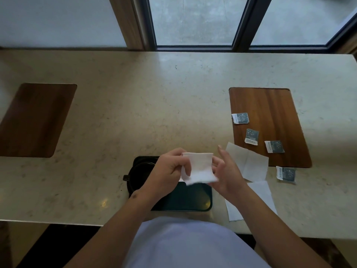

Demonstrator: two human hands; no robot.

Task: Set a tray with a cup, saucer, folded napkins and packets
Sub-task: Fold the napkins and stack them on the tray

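Napkin (199, 168) mid-fold above tray (193, 198), pinched by left hand (168, 169) and right hand (225, 171) | cup (138, 174) on tray | packets (252, 135) and two flat napkins (249, 163) wait right, on counter (135, 97).

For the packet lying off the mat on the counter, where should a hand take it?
Probably from above with the right hand, pinching the two long edges of the packet. It lies flat on the counter clear of the mat and napkins, so nothing crowds those edges.
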